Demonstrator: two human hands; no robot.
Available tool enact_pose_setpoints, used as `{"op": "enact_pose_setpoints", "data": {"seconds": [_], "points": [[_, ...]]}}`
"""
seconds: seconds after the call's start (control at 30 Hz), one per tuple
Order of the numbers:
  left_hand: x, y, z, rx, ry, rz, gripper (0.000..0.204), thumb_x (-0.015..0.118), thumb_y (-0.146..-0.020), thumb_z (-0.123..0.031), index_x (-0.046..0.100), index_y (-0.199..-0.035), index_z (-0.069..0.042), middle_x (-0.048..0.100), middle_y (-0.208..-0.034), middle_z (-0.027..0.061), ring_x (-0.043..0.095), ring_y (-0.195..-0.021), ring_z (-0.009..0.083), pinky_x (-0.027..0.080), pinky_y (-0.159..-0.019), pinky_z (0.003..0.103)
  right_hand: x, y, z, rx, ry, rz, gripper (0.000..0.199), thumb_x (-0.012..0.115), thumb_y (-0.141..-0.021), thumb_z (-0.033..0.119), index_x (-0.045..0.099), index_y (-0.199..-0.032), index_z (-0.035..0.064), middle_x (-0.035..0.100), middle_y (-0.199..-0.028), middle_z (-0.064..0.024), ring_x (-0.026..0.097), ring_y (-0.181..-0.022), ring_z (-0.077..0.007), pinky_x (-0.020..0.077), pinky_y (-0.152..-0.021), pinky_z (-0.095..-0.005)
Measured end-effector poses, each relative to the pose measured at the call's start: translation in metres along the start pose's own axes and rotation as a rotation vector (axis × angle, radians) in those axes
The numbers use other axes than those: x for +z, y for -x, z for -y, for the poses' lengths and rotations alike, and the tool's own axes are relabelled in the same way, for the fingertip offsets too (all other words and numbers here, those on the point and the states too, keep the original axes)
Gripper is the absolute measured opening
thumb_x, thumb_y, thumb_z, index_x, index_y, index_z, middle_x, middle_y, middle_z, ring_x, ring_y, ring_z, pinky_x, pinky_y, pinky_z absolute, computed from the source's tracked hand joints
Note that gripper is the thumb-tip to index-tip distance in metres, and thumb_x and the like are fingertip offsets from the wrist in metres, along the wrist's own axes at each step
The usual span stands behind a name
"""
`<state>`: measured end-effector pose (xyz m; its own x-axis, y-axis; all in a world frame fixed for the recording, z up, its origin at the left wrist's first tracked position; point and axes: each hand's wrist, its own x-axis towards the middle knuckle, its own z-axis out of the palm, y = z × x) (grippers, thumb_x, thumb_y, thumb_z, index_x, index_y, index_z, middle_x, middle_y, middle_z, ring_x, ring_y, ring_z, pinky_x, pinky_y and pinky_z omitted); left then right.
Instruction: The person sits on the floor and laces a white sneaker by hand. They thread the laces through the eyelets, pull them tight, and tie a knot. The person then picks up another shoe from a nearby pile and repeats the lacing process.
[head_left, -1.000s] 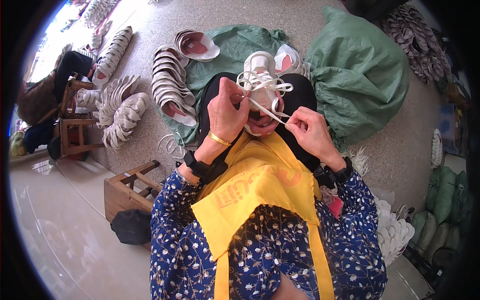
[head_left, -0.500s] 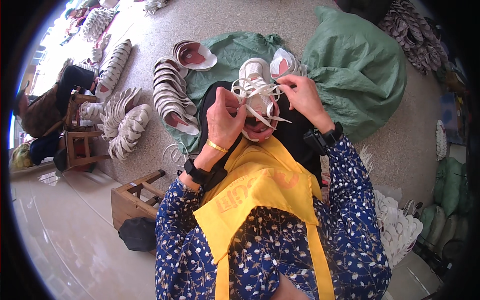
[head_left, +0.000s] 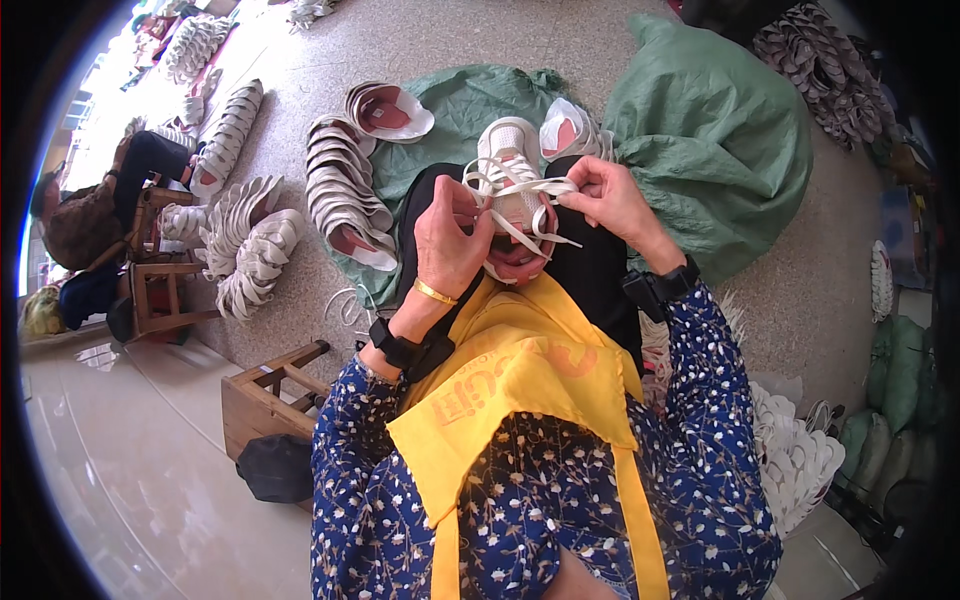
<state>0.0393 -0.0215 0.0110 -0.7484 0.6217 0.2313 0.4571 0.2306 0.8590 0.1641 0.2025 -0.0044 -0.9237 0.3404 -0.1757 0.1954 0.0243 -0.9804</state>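
A person in a blue flowered top and a yellow apron (head_left: 520, 390) sits over a speckled floor (head_left: 300, 330), with a green sack (head_left: 710, 150) bulging at the far right and a flattened green sheet (head_left: 450, 110) spread behind the lap. Rows of pale shoes (head_left: 335, 190) lie stacked to the left, and a wooden stool (head_left: 265, 395) stands near left.

A white shoe (head_left: 508, 165) rests on the dark lap, its long axis running near to far, toe pointing away and the pink-lined opening toward the body. It sits between the two hands, about equally close to both.

The left hand (head_left: 450, 240) lies just left of the shoe's near end, fingers curled and pinching the lace (head_left: 520, 190) close to the eyelets. The right hand (head_left: 605, 195) is just right of the shoe's middle, closed on the other run of lace, which stretches flat and cream-coloured across the tongue. A loose lace end trails toward the near right.
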Motion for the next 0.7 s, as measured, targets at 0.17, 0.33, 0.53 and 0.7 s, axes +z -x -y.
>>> {"op": "enact_pose_setpoints", "data": {"seconds": [0.17,0.33,0.53,0.7], "points": [[0.000,0.001,0.007,-0.004,-0.013,0.003,0.029,0.074,-0.084,-0.002,0.049,-0.099,-0.002,0.066,-0.086,0.0097,0.072,-0.077,0.0185,0.059,-0.071,0.031,0.008,0.014,0.009,-0.064,0.085,-0.121,0.012,0.076,-0.089,0.005,0.065,-0.091,0.0011,0.067,-0.082,0.0001,0.059,-0.060,-0.0031,0.0472,-0.047,-0.0218],[0.001,0.000,0.004,0.011,-0.021,-0.001,0.029,0.073,-0.084,-0.002,0.049,-0.098,-0.002,0.066,-0.084,0.0097,0.071,-0.076,0.0185,0.060,-0.071,0.031,0.021,0.024,0.008,-0.219,0.213,-0.252,0.009,0.074,-0.087,-0.001,0.065,-0.091,-0.0001,0.066,-0.080,-0.0025,0.063,-0.065,-0.0055,0.0510,-0.053,-0.0239],[0.001,0.001,0.005,-0.001,-0.023,-0.002,0.028,0.073,-0.084,-0.002,0.049,-0.097,-0.002,0.066,-0.084,0.0101,0.070,-0.076,0.0184,0.059,-0.072,0.032,0.036,0.031,0.018,-0.346,0.266,-0.306,0.012,0.068,-0.086,-0.007,0.065,-0.096,-0.0013,0.067,-0.088,-0.0094,0.070,-0.071,-0.0158,0.0554,-0.062,-0.0297],[0.002,0.000,0.006,0.005,-0.036,-0.006,0.027,0.073,-0.084,-0.003,0.049,-0.096,-0.001,0.066,-0.083,0.0121,0.071,-0.075,0.0223,0.059,-0.071,0.033,0.053,0.036,0.031,-0.449,0.405,-0.302,0.013,0.067,-0.089,-0.005,0.066,-0.101,-0.0026,0.070,-0.089,-0.0118,0.071,-0.073,-0.0167,0.0561,-0.065,-0.0313]]}}
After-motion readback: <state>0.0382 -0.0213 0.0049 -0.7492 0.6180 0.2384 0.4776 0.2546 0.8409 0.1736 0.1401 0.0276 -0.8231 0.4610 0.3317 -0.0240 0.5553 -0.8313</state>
